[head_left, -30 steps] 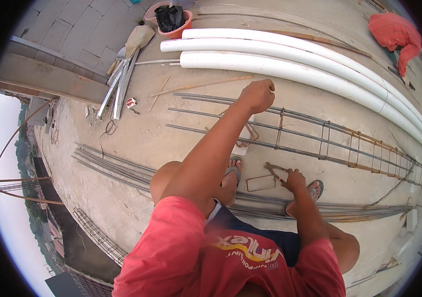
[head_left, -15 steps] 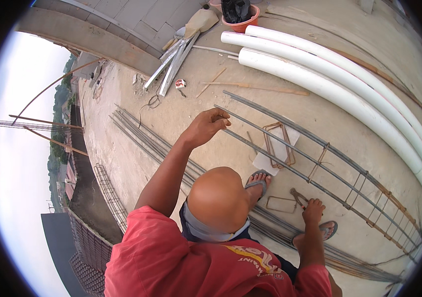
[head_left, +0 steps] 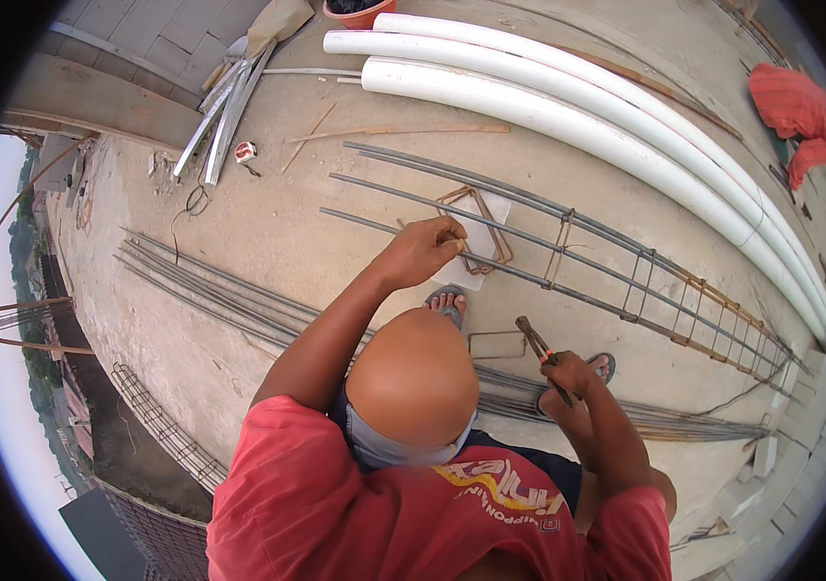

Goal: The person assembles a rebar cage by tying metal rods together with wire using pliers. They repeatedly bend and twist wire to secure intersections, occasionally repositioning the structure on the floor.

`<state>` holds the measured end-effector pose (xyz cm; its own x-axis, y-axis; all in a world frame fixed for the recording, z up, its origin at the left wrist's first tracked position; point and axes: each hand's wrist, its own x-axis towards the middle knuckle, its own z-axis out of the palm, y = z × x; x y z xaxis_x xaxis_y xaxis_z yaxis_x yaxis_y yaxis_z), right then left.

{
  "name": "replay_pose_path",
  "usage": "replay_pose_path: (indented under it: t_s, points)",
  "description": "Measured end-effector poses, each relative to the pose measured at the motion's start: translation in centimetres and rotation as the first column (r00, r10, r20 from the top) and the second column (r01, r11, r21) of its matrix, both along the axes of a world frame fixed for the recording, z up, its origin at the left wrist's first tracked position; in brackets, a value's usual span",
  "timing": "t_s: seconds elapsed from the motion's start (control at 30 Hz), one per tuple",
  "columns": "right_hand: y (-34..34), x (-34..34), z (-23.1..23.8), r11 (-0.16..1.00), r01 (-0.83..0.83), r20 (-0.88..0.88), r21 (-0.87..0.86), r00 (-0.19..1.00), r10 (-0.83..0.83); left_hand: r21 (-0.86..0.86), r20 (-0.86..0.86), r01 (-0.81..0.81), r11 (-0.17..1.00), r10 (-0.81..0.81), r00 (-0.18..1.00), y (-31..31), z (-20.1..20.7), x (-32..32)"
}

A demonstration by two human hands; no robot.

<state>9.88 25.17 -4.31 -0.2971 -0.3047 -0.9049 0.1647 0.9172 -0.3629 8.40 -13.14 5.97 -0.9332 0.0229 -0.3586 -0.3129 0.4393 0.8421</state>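
My right hand [head_left: 570,374] is wrapped around the handles of a pair of pincers [head_left: 533,339], their dark jaws pointing up and left. My left hand [head_left: 420,256] is at the near bar of a long rebar cage [head_left: 636,283]. Its thumb and fingers are pinched together, and whatever is between them is too small to make out. Bare bar ends of the cage reach left past this hand, while square stirrups are spaced along its right part. Loose rectangular stirrups [head_left: 500,242] lie on a white sheet [head_left: 471,276] beneath the bars. Another stirrup [head_left: 471,347] rests on the floor near my foot.
Thick white pipes [head_left: 529,107] run along the far side. Loose steel bars [head_left: 229,290] extend across the floor beside my feet. A tape measure [head_left: 245,151] and metal channels [head_left: 229,116] lie at the far left. Red cloth [head_left: 800,116] is at the far right, grey blocks [head_left: 800,436] at right.
My left hand has moved right along the near bar, away from its end. The pincers have risen with my right hand. The view has shifted right, bringing the red cloth and blocks into sight.
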Motion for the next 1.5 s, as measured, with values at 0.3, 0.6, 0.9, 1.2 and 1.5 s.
replay_pose_path:
  t_s: [0.3,0.6,0.9,1.2,1.5]
  points:
    - [-3.2,-5.0,19.9,0.767,-0.446,-0.451,0.461,0.627,0.635,-0.246,-0.290,0.232,0.941,-0.300,0.909,6.4,-3.3,-5.6]
    - [-7.0,-12.1,21.3,0.538,-0.320,-0.545,0.780,0.074,0.835,-0.460,-0.346,0.278,0.843,-0.459,0.818,10.2,-7.1,-8.7]
    - [-9.6,-15.2,20.4,0.411,-0.404,-0.471,0.817,-0.058,0.880,-0.311,-0.039,0.495,0.811,-0.531,0.846,11.8,-7.7,-10.2]
    - [-9.8,-16.0,20.1,0.338,-0.480,-0.454,0.809,-0.146,0.879,-0.306,-0.014,0.517,0.799,-0.547,0.837,11.7,-7.7,-11.0]
    - [-11.4,-15.4,19.4,0.235,-0.467,-0.297,0.853,-0.064,0.953,-0.283,0.019,0.505,0.816,-0.522,0.853,11.6,-7.3,-11.0]
